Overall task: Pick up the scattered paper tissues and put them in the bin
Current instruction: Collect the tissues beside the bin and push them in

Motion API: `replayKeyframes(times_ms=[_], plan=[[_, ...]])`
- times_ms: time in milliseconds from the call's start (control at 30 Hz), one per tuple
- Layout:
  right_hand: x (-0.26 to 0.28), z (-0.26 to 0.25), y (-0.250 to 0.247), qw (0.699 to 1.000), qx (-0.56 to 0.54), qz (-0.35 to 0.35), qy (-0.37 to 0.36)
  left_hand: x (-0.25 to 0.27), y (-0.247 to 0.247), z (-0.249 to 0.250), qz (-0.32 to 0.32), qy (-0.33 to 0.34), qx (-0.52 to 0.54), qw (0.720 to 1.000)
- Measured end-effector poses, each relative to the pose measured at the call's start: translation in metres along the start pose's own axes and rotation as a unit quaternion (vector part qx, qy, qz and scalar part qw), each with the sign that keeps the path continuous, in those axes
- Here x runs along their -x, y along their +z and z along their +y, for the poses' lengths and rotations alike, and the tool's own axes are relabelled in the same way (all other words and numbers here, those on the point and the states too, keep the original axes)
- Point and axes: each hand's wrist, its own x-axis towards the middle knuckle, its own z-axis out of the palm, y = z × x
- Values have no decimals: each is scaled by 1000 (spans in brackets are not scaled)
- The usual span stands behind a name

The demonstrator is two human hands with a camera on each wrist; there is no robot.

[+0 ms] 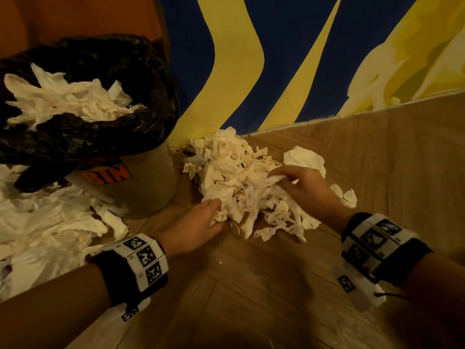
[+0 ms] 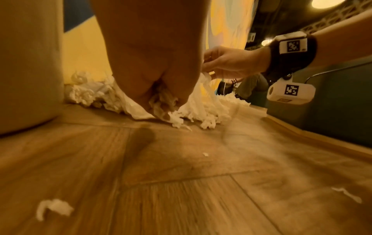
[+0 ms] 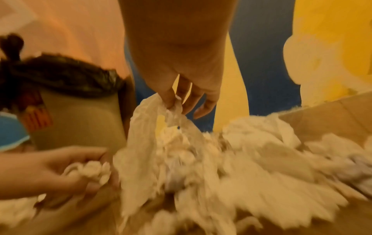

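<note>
At far left, loose tissues (image 1: 47, 230) lie beside the bin (image 1: 141, 182), which already has tissues in it. The left hand (image 1: 193, 227) clutches a wad at the near edge of the tissue pile (image 1: 236, 177) on the floor (image 1: 251, 285); the right hand (image 1: 304, 190) pinches a sheet atop it.

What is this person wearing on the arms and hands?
Both hands, left hand and right hand, are bare, and no sleeves show on the forearms. Each wrist carries a black band with white blocks printed with black square codes, and a white camera pod hangs under it.
</note>
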Motion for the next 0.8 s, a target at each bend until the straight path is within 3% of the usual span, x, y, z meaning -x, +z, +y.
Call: replayKeyframes(times_ms=[167,333,433,533,600,700,767,800], plan=[[-3,-51,-48,985,-165,29,26,27,-44,6,4,13,87,996],[-17,-116,-73,950,-311,-1,20,60,-93,29,145,92,63,983],[-33,-162,-86,933,-356,-18,-42,95,-123,54,186,148,62,969],[-52,-213,-90,921,-355,26,-156,128,-163,66,190,214,62,956],[-65,-244,-84,903,-357,68,-228,141,-191,63,229,236,64,942],[-83,-278,-58,888,-329,154,-281,143,-231,48,342,154,133,917],[-93,-295,-34,899,-259,208,-285,140,-251,39,382,72,132,912],[-97,-299,-21,916,-200,201,-285,137,-258,31,376,20,107,920]])
